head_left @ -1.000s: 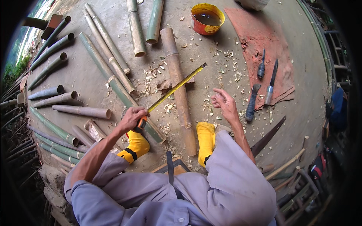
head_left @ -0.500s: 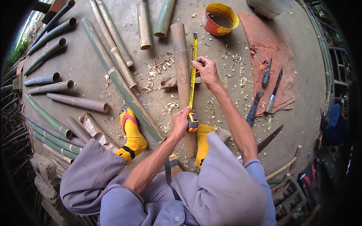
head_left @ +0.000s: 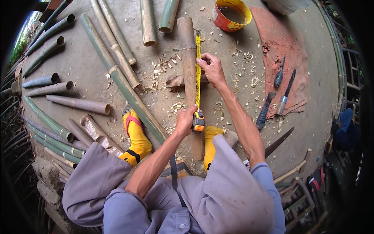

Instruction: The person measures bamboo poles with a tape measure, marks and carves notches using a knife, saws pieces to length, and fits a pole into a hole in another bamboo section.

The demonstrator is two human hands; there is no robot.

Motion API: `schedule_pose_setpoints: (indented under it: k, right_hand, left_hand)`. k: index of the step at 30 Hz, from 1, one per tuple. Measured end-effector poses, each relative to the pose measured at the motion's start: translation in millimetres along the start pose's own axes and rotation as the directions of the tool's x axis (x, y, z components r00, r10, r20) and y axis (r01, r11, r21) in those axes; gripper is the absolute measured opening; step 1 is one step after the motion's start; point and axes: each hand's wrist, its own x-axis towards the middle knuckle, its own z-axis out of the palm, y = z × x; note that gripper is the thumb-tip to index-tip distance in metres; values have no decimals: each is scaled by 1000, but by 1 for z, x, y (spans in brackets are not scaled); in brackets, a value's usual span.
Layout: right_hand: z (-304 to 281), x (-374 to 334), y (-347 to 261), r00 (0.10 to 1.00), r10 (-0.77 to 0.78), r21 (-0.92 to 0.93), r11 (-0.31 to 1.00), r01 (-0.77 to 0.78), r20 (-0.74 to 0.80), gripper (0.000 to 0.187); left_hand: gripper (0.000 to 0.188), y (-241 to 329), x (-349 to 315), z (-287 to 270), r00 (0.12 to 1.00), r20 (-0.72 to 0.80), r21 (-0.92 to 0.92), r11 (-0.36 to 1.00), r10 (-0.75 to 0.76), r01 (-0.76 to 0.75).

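Note:
A brown bamboo pole (head_left: 189, 74) lies lengthwise in front of me between my feet, propped on a small wood block (head_left: 175, 81). Along its right side runs the yellow blade of a tape measure (head_left: 198, 121), pulled out away from me. My left hand (head_left: 184, 120) is closed around the orange and black case, close against the bamboo. Farther up, my right hand (head_left: 212, 69) pinches the blade's edge between thumb and fingers. The blade's free end reaches a little past the bamboo's joint, short of the pole's far end.
Several bamboo poles (head_left: 132, 97) lie at the left and far side. A red and yellow tub (head_left: 231, 16) of dark liquid stands at the far right. On and beside a reddish cloth (head_left: 278, 43) rest a knife (head_left: 287, 91) and other hand tools. A saw (head_left: 279, 142) lies near my right forearm.
The tape blade now lies closer and straighter along the bamboo. My right hand has shifted slightly left and up with it; the left keeps its hold on the case.

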Motion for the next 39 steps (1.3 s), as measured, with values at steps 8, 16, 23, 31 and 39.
schedule_pose_setpoints:
  k: [8,16,23,31,39]
  right_hand:
    - [4,1,4,1000,-3,-34,999,3,5,13]
    - [4,-1,4,1000,-23,-35,999,22,-12,17]
    - [4,1,8,999,-34,-45,998,33,-18,17]
    - [6,1,8,999,-40,-30,999,39,-20,17]
    - [8,0,0,997,-51,-83,996,46,-56,17]
  left_hand:
    - [29,6,-1,2,1000,3,14,1000,-20,20]
    - [29,-5,5,-2,1000,-3,58,998,10,-10]
    - [31,-1,2,-1,1000,20,77,997,-2,1]
    - [32,10,-8,4,998,48,19,999,-37,37]
    - [35,12,-18,3,996,86,1,1000,-18,18]
